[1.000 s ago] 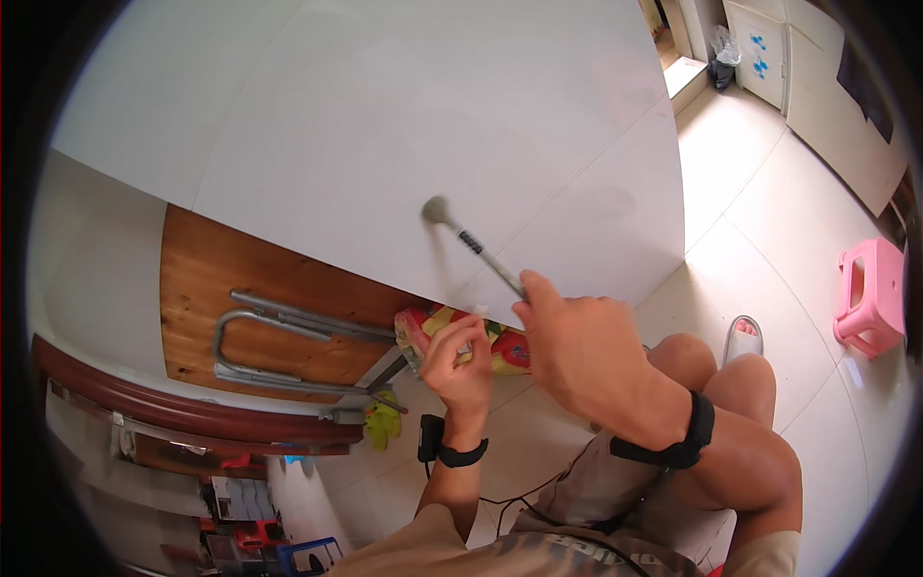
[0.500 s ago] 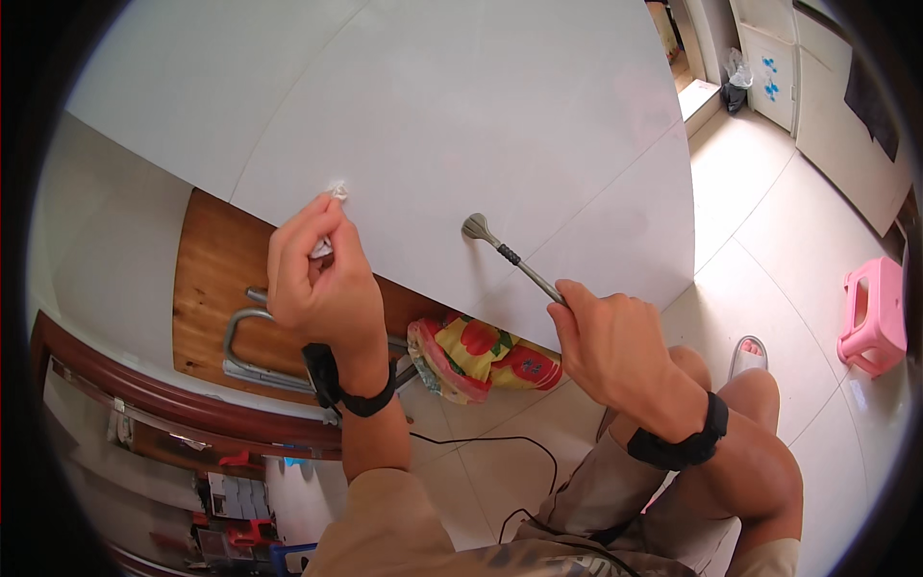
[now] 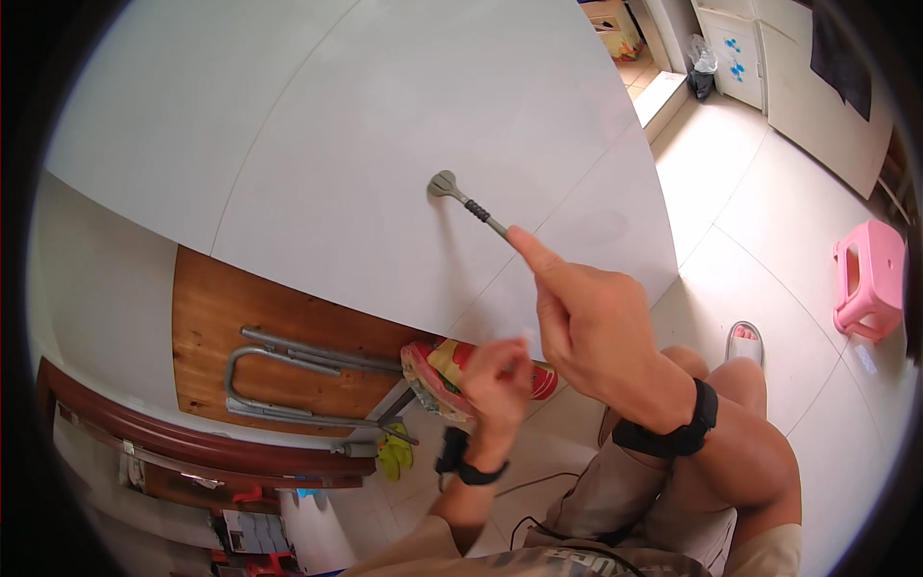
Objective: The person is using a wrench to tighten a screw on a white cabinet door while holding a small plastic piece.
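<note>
My right hand [image 3: 601, 322] grips a grey metal rod tool [image 3: 476, 209] with a flat, slotted round head and a black ribbed collar. The index finger stretches along its shaft, and the head points to the far left over the white table [image 3: 317, 154]; whether it touches the surface I cannot tell. My left hand [image 3: 498, 380], slightly blurred, is closed just off the table's near edge, below the right hand. A small white scrap of crumpled tissue [image 3: 528, 337] shows at its fingertips. Behind this hand is a red and yellow printed bag [image 3: 445, 358], partly covered.
Folded grey metal legs [image 3: 288, 375] lie against a brown wooden panel [image 3: 207, 332] at the left. A pink plastic stool [image 3: 870, 274] stands on the tiled floor at the right. A black cable [image 3: 538, 479] runs below my left hand. My knees are close to the table.
My left hand has moved from over the table's left part down and right, past the edge. My right hand has shifted the rod tool slightly up and left, its index finger now extended.
</note>
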